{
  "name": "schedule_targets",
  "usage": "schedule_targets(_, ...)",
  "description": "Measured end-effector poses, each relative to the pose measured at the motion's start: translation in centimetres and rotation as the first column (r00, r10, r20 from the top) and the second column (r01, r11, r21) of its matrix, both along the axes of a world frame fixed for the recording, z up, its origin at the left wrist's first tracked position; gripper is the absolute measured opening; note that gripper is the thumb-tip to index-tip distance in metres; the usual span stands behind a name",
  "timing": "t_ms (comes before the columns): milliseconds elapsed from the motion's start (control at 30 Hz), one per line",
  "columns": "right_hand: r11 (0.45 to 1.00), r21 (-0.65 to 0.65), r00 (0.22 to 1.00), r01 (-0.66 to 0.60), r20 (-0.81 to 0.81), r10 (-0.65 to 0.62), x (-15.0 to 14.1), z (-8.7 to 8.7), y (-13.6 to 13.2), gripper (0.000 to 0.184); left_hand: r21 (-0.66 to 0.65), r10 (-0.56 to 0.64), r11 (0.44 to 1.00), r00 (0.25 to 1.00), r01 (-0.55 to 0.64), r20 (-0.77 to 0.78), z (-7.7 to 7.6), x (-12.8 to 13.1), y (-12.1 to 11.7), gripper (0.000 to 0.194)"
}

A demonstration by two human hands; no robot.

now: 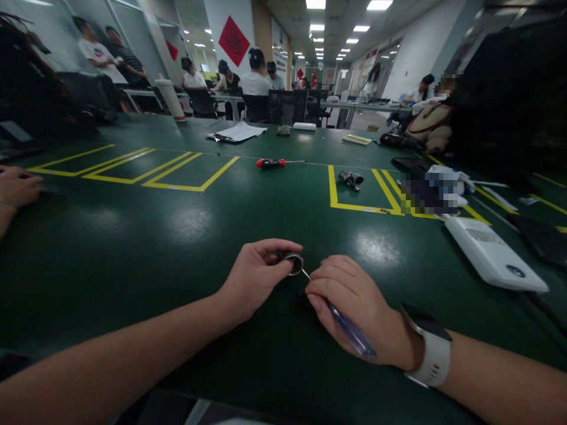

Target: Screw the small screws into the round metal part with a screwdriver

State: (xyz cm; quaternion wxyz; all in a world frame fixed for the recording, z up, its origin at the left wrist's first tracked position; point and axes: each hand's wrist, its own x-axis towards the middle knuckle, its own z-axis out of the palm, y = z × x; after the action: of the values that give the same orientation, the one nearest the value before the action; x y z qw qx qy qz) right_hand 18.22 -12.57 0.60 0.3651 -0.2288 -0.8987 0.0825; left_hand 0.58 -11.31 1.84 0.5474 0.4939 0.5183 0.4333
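Note:
My left hand (254, 277) pinches a small round metal part (293, 264) between thumb and fingers, its hollow end facing right. In my right hand (354, 304) is a small screwdriver (353, 333) with a clear purplish handle, gripped like a pen. Its thin metal shaft reaches the rim of the round part; whether the tip goes inside cannot be made out. A tiny dark piece (302, 293) lies on the table beside my right fingertips. Farther off, a dark metal fitting (351, 180) rests within a yellow-taped outline.
On the green table (133, 236) lie a red-and-black screwdriver (271, 163), papers (239, 132) and a white device (496, 254) with a cable at the right. Another person's hand (18, 186) rests at the left edge. A pale cup (170, 99) stands far left.

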Motion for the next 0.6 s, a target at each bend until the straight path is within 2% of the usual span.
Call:
schedule_targets(100,0.990,-0.141,0.993,-0.029,-0.120,0.012,0.3,0.1,0.0,0.012,-0.001,0.017,1.000,1.000,-0.017,0.023,0.0,-0.1,0.2,0.022)
schedule_targets(167,0.949,-0.311,0.967,-0.048,-0.253,-0.034,0.5,0.1,0.2,0.015,-0.008,0.055,0.999,0.996,-0.054,0.067,0.1,-0.3,0.4,0.025)
schedule_targets(200,0.903,-0.425,0.948,-0.068,-0.310,-0.075,0.6,0.0,0.4,0.020,-0.016,0.069,0.998,0.994,-0.068,0.085,0.1,-0.5,0.5,0.028)
schedule_targets(233,0.833,-0.544,0.930,-0.099,-0.349,-0.117,0.7,-0.2,0.6,0.025,-0.027,0.079,0.997,0.992,-0.077,0.100,0.1,-0.6,0.7,0.031)
schedule_targets(300,0.647,-0.737,0.900,-0.195,-0.397,-0.182,0.7,-0.7,1.0,0.031,-0.045,0.086,0.996,0.989,-0.081,0.123,0.2,-0.9,0.9,0.038)
schedule_targets(333,0.568,-0.786,0.886,-0.243,-0.418,-0.200,0.7,-0.9,1.3,0.031,-0.050,0.090,0.995,0.986,-0.084,0.139,0.2,-1.0,1.0,0.039)
schedule_targets(400,0.481,-0.822,0.864,-0.306,-0.452,-0.222,0.6,-1.3,1.7,0.030,-0.062,0.100,0.994,0.977,-0.090,0.187,0.2,-1.1,1.1,0.040)
schedule_targets(467,0.458,-0.826,0.856,-0.330,-0.466,-0.224,0.5,-1.5,1.8,0.029,-0.076,0.108,0.993,0.965,-0.092,0.237,0.2,-1.1,1.1,0.038)
schedule_targets(600,0.454,-0.839,0.880,-0.301,-0.428,-0.207,0.4,-1.4,1.7,0.029,-0.088,0.101,0.993,0.950,-0.078,0.295,0.2,-0.9,1.0,0.034)
